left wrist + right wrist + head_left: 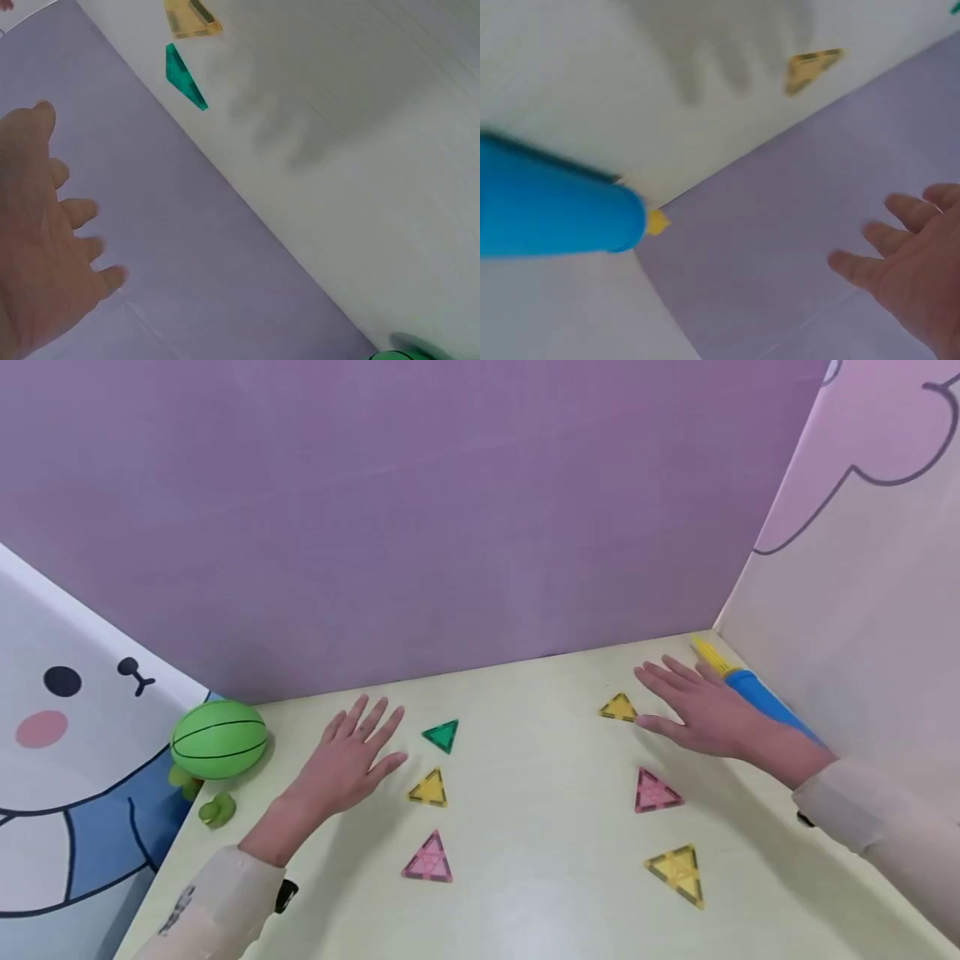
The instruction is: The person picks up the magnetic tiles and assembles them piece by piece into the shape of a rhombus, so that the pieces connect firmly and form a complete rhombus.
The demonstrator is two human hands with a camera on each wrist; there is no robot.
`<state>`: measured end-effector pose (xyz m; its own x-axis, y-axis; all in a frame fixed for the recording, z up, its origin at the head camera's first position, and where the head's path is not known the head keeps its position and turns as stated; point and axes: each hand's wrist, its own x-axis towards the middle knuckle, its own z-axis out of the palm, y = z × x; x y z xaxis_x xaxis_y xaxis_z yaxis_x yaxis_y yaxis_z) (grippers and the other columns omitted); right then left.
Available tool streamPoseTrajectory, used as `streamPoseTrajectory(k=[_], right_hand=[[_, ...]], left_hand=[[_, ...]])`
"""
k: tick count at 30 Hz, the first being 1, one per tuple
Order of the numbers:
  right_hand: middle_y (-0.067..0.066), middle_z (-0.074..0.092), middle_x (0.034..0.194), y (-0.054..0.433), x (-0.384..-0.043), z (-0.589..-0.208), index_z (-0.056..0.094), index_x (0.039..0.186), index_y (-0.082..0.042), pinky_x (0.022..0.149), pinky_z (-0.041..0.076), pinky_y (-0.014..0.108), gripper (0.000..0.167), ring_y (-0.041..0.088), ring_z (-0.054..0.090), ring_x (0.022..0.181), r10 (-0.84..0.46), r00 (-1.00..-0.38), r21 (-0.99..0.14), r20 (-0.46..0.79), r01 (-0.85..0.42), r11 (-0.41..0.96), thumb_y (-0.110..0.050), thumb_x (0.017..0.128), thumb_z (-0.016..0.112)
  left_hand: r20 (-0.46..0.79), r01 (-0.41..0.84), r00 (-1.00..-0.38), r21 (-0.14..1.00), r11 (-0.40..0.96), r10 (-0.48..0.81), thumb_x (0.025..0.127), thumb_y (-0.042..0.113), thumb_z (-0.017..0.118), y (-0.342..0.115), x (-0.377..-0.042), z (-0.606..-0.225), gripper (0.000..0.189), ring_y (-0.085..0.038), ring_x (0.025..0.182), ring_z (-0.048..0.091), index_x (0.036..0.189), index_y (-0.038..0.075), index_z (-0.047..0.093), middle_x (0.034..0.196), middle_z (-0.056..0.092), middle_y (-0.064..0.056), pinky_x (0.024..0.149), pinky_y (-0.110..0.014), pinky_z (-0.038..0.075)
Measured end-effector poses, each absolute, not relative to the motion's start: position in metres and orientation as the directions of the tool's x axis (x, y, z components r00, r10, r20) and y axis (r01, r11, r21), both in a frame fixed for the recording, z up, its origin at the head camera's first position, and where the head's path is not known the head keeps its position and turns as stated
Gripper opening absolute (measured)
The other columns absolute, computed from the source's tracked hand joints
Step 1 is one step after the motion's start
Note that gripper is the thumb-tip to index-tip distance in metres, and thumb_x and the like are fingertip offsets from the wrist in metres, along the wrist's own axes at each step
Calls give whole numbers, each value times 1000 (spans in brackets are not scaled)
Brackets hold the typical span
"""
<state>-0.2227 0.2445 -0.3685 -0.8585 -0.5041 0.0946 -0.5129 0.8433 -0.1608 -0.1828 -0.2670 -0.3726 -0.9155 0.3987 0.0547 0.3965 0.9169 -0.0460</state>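
Yellow translucent triangular tile with dark edging (618,707): lay flat on the pale surface (543,827), just left of the right hand (697,710) in the head view, one corner toward the purple wall (465,527); sides near equal, long axis could not be told. Right hand: fingers spread, raised above the surface. Left hand (348,764): likewise spread and raised. Green translucent triangular tile (442,736): lay to its right, one corner pointing left, toward that hand.

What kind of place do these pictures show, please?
Probably a children's play area, though I cannot be certain: coloured triangles lie spread on a pale table, with a green ball near one corner and a cartoon face beside it.
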Motion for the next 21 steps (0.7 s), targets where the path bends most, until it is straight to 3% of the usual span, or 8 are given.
streamPoseTrajectory(k=[4,8,15,21], right_hand=[[18,51,150,218,-231,-369,39,154,-10,110,35,64,68,41,48,137,-525,-844,-143,113,-537,832,-42,99,61],[19,59,141,175,-248,-377,47,149,-8,103,44,60,59,40,57,127,-581,-806,-133,114,-592,795,-35,99,61],[15,53,148,91,-269,-396,48,149,-11,109,40,60,53,38,49,137,-655,-753,-177,-61,-638,749,-36,103,52],[10,44,156,24,-270,-421,46,151,-14,114,36,58,53,32,40,145,-672,-726,-171,-147,-650,740,-38,104,50]], left_hand=[[56,397,-917,7,918,396,103,51,48,-266,-180,-374,69,-39,144,41,158,14,31,155,45,-16,112,-61,35],[34,403,-915,38,915,401,101,43,56,-262,-178,-376,58,-35,124,61,149,10,48,138,63,-14,101,-56,48],[-111,368,-918,119,922,380,102,40,57,-243,-170,-387,49,-31,121,64,141,11,58,131,68,-11,102,-51,50],[-144,345,-922,121,931,360,101,39,59,-227,-157,-396,45,-30,123,63,137,11,62,131,68,-9,102,-49,50]])
